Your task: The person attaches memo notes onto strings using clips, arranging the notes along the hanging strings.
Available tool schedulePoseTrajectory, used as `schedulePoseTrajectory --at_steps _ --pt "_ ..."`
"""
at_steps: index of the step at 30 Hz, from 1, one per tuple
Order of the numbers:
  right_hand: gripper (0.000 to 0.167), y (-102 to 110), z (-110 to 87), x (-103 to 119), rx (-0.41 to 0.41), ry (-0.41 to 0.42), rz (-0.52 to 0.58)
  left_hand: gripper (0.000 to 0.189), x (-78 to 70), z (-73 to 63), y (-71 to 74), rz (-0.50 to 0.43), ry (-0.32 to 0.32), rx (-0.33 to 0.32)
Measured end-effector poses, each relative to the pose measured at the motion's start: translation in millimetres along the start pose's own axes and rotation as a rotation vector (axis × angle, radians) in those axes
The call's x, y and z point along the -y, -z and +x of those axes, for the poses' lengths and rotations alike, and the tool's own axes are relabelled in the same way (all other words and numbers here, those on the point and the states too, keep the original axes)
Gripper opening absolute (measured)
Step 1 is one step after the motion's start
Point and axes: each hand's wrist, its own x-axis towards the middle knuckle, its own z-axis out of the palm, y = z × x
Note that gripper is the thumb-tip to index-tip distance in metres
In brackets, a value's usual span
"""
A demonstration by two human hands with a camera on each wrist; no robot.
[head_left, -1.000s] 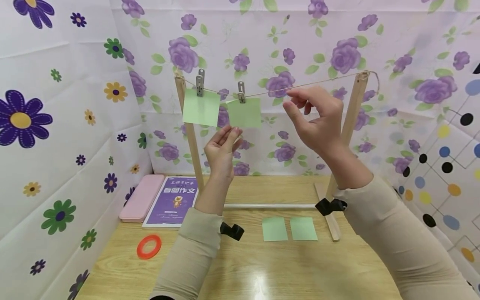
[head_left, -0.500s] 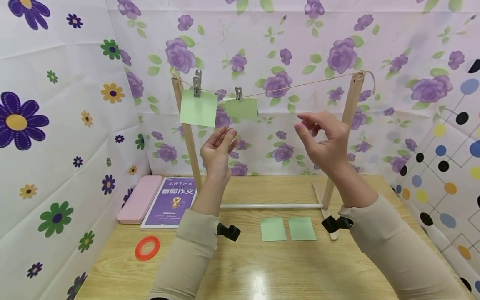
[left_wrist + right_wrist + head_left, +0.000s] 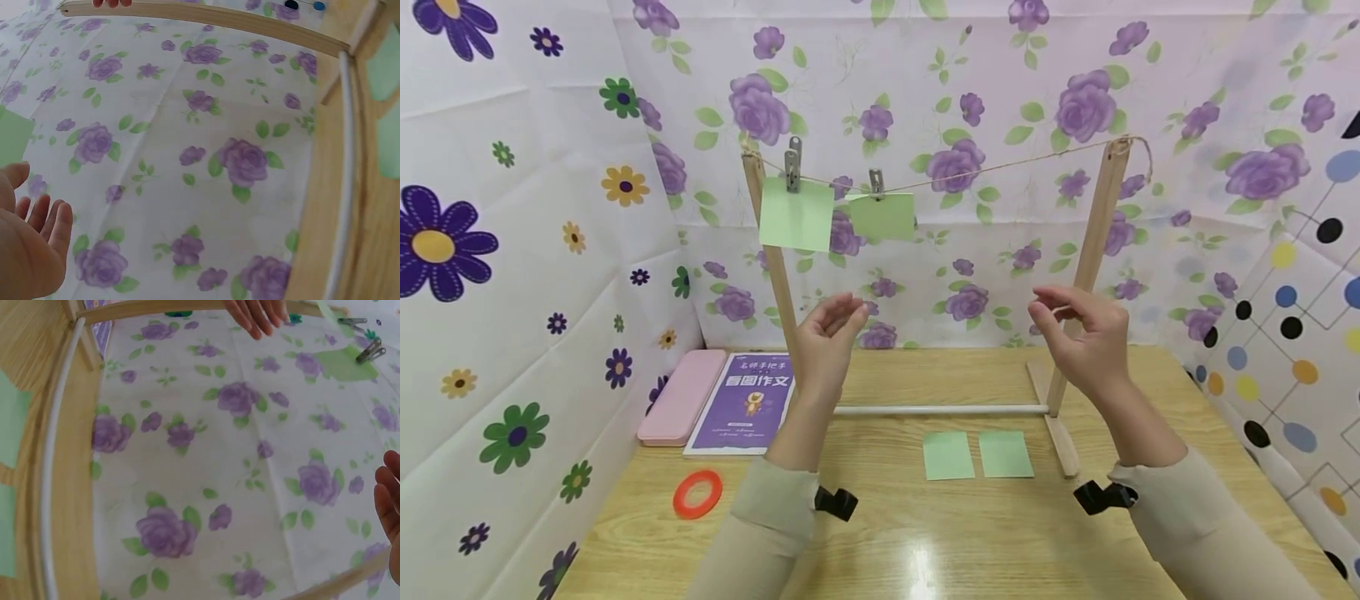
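Both hands are hovering over the table (image 3: 880,542) between the two posts, touching nothing that shows. The left hand (image 3: 829,333) is holding nothing, its fingers loosely bent with a small space to the thumb; the right hand (image 3: 1086,337) is also holding nothing, its thumb and forefinger standing narrowly apart.

Two green notes are hanging toward the left end of the string (image 3: 985,171): the outer hanging note (image 3: 796,217) beside the left post (image 3: 782,292), the inner hanging note (image 3: 882,218) just right of it. Both are lying above the left hand, clearly the nearer one. The right hand is hovering just in front of the right post (image 3: 1097,225).

Two loose notes are lying side by side on the table, in front of the white rod (image 3: 940,410) and well in from the left edge. The right loose note (image 3: 1006,455) is lying below and left of the right hand, probably the nearer; for the left loose note (image 3: 948,457), I cannot tell.

The loose notes, nearly square, are showing no clear long axis. The outer clip (image 3: 792,167) and inner clip (image 3: 877,182) are pointing upward, long axes near upright; the inner note is looking wider than tall, perhaps tilting.
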Motion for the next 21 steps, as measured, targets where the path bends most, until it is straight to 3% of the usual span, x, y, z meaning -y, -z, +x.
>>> schedulePoseTrajectory --at_steps 5,13,21 --pt "0.02 15.0 -25.6 -11.9 0.038 -0.078 -0.052 0.027 21.0 -15.4 13.0 0.095 -0.053 0.064" --pt "0.019 38.6 -63.6 -28.2 0.069 -0.173 -0.15 0.034 41.5 -38.1 24.8 0.256 -0.004 0.16" --pt "0.02 64.0 -97.3 -39.0 0.148 -0.321 -0.227 0.039 60.2 -53.9 32.6 0.321 0.008 0.212"
